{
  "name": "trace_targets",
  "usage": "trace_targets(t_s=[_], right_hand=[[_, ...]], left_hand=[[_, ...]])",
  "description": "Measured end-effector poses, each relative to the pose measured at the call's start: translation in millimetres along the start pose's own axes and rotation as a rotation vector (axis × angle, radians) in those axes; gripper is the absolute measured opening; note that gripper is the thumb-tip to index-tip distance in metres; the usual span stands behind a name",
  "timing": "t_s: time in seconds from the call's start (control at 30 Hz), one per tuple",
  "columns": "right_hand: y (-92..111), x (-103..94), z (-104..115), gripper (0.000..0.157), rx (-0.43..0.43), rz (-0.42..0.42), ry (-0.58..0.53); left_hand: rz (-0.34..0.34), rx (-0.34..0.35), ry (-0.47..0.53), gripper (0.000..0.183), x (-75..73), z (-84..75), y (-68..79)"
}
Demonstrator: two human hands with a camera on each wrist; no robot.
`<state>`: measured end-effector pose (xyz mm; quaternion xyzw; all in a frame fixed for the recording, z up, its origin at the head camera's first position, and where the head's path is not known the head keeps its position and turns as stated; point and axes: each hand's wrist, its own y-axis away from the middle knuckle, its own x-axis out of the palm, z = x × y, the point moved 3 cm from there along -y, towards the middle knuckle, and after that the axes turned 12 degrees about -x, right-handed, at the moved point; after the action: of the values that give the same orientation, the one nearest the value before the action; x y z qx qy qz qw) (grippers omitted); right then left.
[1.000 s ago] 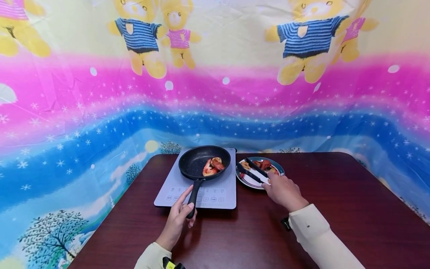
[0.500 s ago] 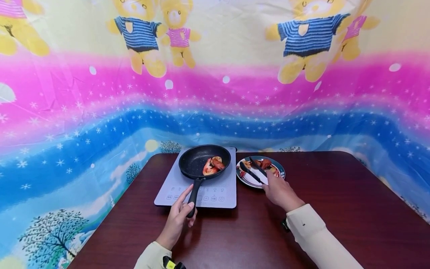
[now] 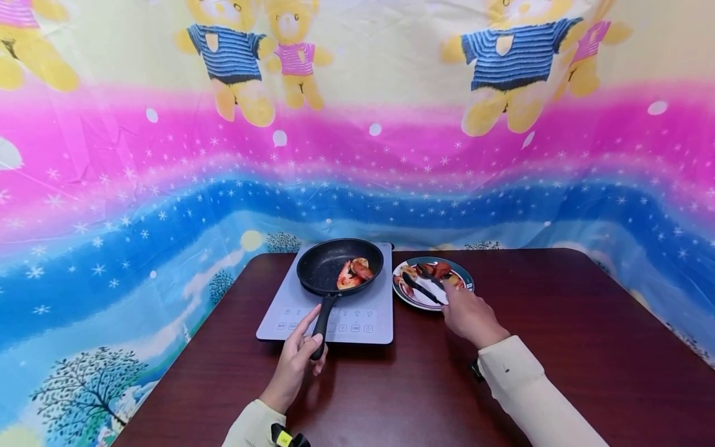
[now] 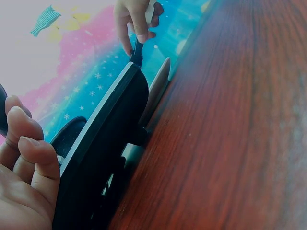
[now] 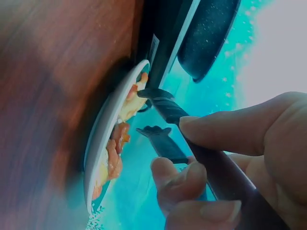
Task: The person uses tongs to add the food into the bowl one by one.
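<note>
My left hand holds the black handle of a frying pan, index finger stretched along it. Inside the pan, at its right, lie reddish-brown cooked food pieces. My right hand grips black tongs between thumb and fingers. Their two tips stand apart over a white plate with a dark green rim. Several food pieces lie on that plate. In the right wrist view one tip overlaps food near the plate's edge; whether it touches I cannot tell.
The pan rests on a flat white induction cooker with printed buttons, just left of the plate. Both stand near the back of a dark red-brown table. A patterned cloth hangs behind and around the table.
The tongs' tips have shifted a little to the right over the plate, and the right hand has turned slightly with them. The left hand and pan keep their place.
</note>
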<state>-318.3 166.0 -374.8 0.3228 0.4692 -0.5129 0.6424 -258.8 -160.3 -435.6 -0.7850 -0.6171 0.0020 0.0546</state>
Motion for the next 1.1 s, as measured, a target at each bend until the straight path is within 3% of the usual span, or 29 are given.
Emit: trace_targets(t_s=[0.23, 0.53, 0.8, 1.1], right_hand=[[2, -4.9, -6, 0.055, 0.020, -0.002, 0.005], [2, -0.4, -2, 0.047, -0.077, -0.005, -0.062], [5, -4.8, -7, 0.051, -0.052, 0.001, 0.050], [7, -14.9, -14, 0.045, 0.003, 0.046, 0.030]], left_hand=[[0.005, -0.001, 0.008, 0.055, -0.3, 0.9, -0.3], [0.012, 0.030, 0.007, 0.054, 0.2, 0.4, -0.4], [0.010, 0.021, 0.007, 0.054, 0.0, 0.2, -1.0], [0.008, 0.028, 0.007, 0.054, -1.2, 0.5, -0.7]])
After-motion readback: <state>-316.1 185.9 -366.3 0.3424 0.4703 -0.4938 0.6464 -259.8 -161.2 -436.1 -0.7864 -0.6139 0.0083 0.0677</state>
